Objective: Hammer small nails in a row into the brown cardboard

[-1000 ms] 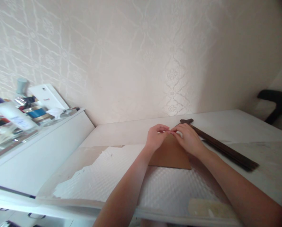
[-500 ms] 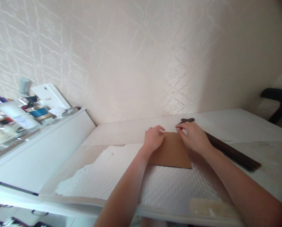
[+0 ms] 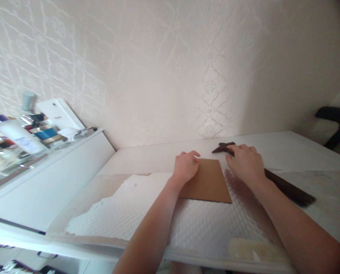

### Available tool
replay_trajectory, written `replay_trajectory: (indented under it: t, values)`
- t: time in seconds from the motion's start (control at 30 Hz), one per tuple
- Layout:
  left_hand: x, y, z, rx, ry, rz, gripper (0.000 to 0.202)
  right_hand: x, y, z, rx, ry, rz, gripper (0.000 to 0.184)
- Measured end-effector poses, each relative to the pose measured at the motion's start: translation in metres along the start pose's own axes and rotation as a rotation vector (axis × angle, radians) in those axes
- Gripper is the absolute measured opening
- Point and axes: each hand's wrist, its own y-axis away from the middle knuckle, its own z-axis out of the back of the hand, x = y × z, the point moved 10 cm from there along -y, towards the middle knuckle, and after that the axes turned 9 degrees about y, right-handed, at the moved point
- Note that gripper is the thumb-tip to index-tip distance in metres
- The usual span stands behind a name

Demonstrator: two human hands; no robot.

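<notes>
A flat brown piece of cardboard (image 3: 208,182) lies on the white padded covering of the tabletop. My left hand (image 3: 187,166) rests at its upper left, with fingers loosely curled over the edge. Some of those fingertips are hidden. To the right, my right hand (image 3: 245,161) is over a long dark brown object (image 3: 288,186), with thumb and fingers around its upper part. This object has a pointed, cross-like end (image 3: 223,147) at the upper left and a bundle of thin strips at the lower right. Its middle is hidden under my hand.
A white cabinet (image 3: 58,179) at the left carries a white box (image 3: 60,114), a white tube (image 3: 19,139) and several other small items. Behind the table rises a patterned wall (image 3: 158,76). A black armrest-like part (image 3: 338,118) shows at the right.
My right hand has moved right, away from the upper right corner of the cardboard and onto the dark brown object. My left hand and the cardboard have stayed in place.
</notes>
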Motion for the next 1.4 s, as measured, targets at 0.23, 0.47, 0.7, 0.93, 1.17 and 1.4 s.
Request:
replay_trajectory:
  t: [0.23, 0.47, 0.7, 0.93, 1.17, 1.4]
  values:
    - [0.003, -0.001, -0.005, 0.02, 0.043, 0.006, 0.033, -0.017, 0.005, -0.014, 0.033, 0.063, -0.057, 0.043]
    - [0.019, -0.003, -0.012, 0.067, 0.231, 0.117, 0.031, -0.031, -0.001, -0.025, -0.074, 0.041, -0.058, 0.036]
    - [0.031, -0.007, -0.024, 0.12, 0.35, 0.146, 0.043, -0.025, -0.002, 0.017, -0.167, -0.152, -0.055, 0.041]
    - [0.04, -0.008, -0.029, 0.116, 0.434, 0.18, 0.043, 0.016, 0.005, 0.038, -0.172, -0.429, 0.36, 0.042]
    - [0.039, -0.006, -0.025, 0.083, 0.415, 0.197, 0.041, 0.037, 0.015, 0.038, -0.052, -0.535, 0.542, 0.042]
    - [0.038, -0.006, -0.025, 0.079, 0.411, 0.201, 0.041, 0.034, 0.015, 0.037, -0.007, -0.56, 0.566, 0.041]
